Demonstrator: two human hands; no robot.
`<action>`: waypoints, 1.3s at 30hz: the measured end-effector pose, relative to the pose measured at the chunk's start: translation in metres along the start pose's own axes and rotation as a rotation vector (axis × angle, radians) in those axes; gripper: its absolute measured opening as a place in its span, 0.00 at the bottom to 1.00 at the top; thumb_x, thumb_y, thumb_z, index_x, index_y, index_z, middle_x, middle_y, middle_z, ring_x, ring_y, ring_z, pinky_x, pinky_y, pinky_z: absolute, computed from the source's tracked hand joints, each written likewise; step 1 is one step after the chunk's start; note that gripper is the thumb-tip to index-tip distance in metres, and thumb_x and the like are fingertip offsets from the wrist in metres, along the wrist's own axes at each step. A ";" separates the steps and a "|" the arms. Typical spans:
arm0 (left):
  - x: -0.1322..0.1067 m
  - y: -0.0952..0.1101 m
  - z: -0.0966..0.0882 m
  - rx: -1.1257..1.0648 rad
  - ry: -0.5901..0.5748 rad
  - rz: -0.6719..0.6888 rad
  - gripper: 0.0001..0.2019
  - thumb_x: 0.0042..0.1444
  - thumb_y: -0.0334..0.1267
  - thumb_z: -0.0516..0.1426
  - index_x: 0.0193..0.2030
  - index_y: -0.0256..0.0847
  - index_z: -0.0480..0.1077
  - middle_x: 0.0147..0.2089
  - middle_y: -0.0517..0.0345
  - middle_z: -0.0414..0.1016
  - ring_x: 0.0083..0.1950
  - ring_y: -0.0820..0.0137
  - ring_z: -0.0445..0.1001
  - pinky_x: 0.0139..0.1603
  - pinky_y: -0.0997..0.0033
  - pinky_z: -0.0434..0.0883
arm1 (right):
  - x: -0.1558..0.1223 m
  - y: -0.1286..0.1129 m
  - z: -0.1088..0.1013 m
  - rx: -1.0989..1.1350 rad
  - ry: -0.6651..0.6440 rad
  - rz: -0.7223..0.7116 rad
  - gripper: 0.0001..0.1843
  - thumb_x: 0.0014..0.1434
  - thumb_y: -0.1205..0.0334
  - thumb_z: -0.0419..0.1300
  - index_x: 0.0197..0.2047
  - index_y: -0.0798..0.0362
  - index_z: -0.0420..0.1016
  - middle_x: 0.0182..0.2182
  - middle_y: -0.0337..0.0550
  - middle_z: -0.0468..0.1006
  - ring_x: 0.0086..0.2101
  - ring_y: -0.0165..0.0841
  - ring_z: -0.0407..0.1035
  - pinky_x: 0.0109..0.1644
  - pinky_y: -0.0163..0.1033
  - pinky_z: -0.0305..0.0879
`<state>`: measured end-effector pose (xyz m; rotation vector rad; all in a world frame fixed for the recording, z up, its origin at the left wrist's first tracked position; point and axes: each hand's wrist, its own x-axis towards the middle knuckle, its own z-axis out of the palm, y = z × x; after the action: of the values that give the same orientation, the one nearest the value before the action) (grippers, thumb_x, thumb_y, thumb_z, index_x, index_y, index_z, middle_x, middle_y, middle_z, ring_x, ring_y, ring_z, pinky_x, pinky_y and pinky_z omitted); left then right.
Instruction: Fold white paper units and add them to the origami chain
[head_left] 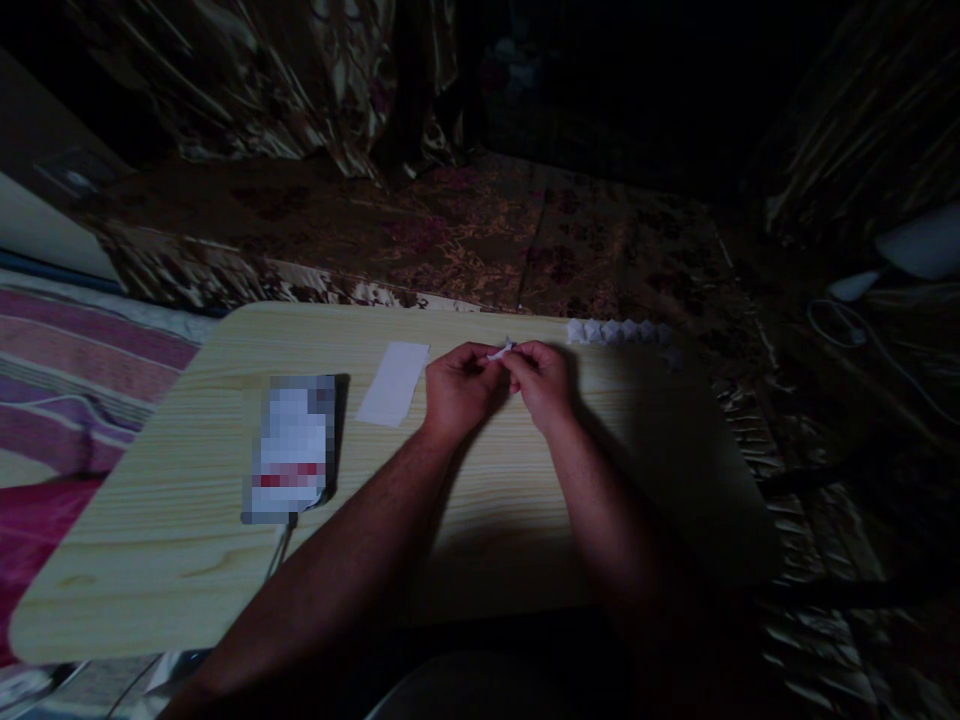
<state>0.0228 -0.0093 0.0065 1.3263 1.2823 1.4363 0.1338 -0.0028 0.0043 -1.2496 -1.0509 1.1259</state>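
Note:
A small folded piece of white paper (500, 353) is pinched between both hands over the far middle of the wooden table. My left hand (459, 395) grips its left side with thumb and fingers pressed together. On the other side, the fingertips of my right hand (545, 385) are closed on the same paper, partly covering it. Flat white paper slips (394, 384) lie just left of my left hand. Several small folded white paper shapes (613, 332) stand in a row at the table's far right edge, with another folded piece (670, 358) nearer, dim in shadow.
A blurred-out device with a lit screen (292, 440) lies on the left of the table (187, 530), a cable running from its near end. Beyond the table is a patterned, fringed cover (450, 225). At right are a white lamp-like object (919, 243) and a cord.

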 end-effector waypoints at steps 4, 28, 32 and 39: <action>0.000 -0.002 0.000 -0.023 0.005 -0.016 0.08 0.46 0.38 0.62 0.33 0.37 0.76 0.29 0.56 0.78 0.28 0.73 0.72 0.30 0.76 0.68 | -0.001 -0.002 0.001 0.005 -0.012 0.010 0.11 0.47 0.54 0.61 0.28 0.53 0.68 0.17 0.32 0.65 0.18 0.24 0.58 0.21 0.31 0.56; 0.001 -0.001 0.000 -0.094 0.011 -0.117 0.10 0.42 0.38 0.64 0.32 0.36 0.76 0.27 0.56 0.77 0.25 0.74 0.71 0.26 0.77 0.67 | 0.002 -0.002 0.001 0.004 -0.021 0.001 0.12 0.47 0.55 0.62 0.28 0.54 0.68 0.19 0.32 0.68 0.17 0.23 0.60 0.19 0.30 0.58; 0.002 -0.002 0.000 -0.085 -0.003 -0.115 0.10 0.43 0.39 0.64 0.32 0.36 0.76 0.27 0.56 0.77 0.25 0.74 0.71 0.25 0.77 0.66 | 0.003 -0.001 -0.001 0.001 -0.004 -0.006 0.12 0.45 0.55 0.63 0.27 0.54 0.68 0.22 0.35 0.71 0.19 0.24 0.61 0.20 0.31 0.59; 0.003 -0.004 -0.003 -0.038 -0.065 -0.086 0.11 0.46 0.40 0.62 0.35 0.35 0.77 0.30 0.54 0.78 0.28 0.73 0.73 0.29 0.76 0.68 | 0.004 0.000 -0.003 -0.032 0.020 -0.008 0.11 0.45 0.56 0.62 0.27 0.54 0.68 0.22 0.35 0.72 0.20 0.24 0.61 0.21 0.30 0.59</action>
<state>0.0194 -0.0061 0.0033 1.2678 1.2487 1.3408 0.1371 0.0004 0.0037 -1.2786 -1.0623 1.0922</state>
